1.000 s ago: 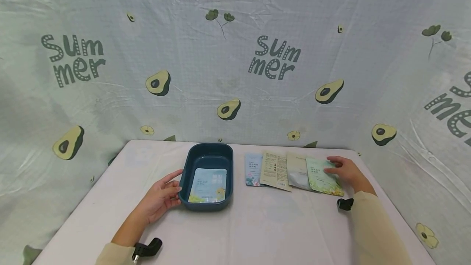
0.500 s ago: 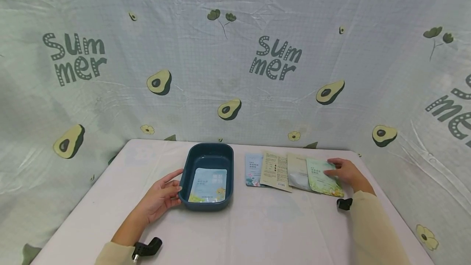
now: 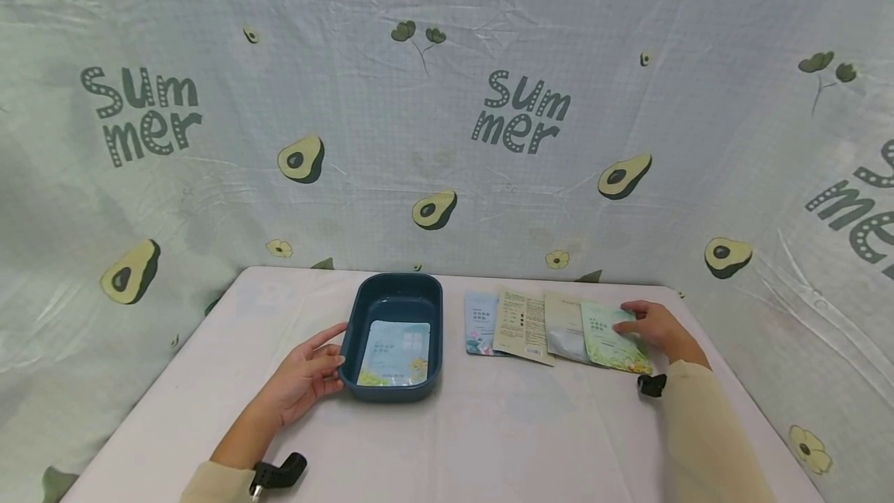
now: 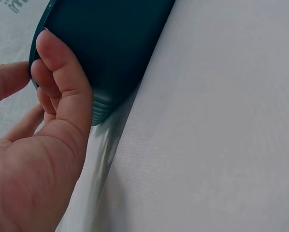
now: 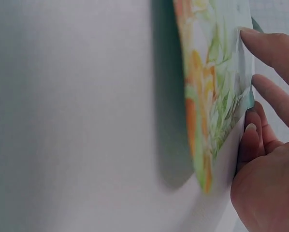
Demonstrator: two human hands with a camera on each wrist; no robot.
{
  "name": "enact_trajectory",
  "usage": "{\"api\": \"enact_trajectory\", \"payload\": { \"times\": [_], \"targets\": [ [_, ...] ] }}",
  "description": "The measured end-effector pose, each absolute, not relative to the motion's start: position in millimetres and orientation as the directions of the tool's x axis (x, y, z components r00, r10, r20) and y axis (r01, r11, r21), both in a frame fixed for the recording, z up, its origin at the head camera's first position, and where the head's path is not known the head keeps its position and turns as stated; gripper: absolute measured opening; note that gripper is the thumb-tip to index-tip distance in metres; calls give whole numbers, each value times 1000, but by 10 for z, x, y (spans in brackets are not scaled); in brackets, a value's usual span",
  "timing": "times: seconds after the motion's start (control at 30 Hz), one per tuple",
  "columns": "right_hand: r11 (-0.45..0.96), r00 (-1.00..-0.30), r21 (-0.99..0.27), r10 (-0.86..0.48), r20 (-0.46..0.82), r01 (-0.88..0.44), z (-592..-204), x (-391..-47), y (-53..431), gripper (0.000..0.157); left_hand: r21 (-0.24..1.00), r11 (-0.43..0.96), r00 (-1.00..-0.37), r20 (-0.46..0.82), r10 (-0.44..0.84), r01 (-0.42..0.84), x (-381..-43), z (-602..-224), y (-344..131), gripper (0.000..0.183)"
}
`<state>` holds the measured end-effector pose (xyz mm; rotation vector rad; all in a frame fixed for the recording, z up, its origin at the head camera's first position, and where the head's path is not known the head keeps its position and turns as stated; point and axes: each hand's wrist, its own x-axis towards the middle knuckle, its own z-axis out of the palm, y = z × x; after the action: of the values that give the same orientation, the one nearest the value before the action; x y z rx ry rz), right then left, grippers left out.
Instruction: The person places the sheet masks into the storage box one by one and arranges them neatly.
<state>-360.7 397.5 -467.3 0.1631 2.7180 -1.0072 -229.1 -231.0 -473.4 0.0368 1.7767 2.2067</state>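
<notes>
My left hand [image 3: 303, 379] touches the outer left side of a dark blue plastic tub [image 3: 440, 324], its fingertips at the rim and wall. In the left wrist view, the fingers lie loosely bent against the tub [image 4: 110, 48]. Inside it lies a flat pale blue sachet [image 3: 394, 352]. My right hand [image 3: 660, 328] pinches the right edge of a flat green sachet [image 3: 611, 340], the rightmost of an overlapping row. In the right wrist view, the thumb is on the printed face of the green sachet [image 5: 212, 82], with other fingers at its edge.
Left of the green sachet lie a silver-and-beige sachet [image 3: 564, 328], a beige printed sachet [image 3: 520, 324] and a blue sachet [image 3: 480, 320], overlapping. The white-covered table [image 3: 531, 433] meets a printed cloth backdrop [image 3: 391, 115] at the back and sides.
Both hands, the tub and the sachets stay nearly where they were; only a slight shift of the head view shows.
</notes>
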Motion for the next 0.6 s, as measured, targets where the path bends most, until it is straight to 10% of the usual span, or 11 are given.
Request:
{"api": "enact_trajectory", "payload": {
  "times": [0.6],
  "targets": [
    [774,-963,-603,30,-267,191,-4663,-3604,3999,79,954,-194,-948,-175,266,-230,-2291,-4732,-2319,72]
  ]
}}
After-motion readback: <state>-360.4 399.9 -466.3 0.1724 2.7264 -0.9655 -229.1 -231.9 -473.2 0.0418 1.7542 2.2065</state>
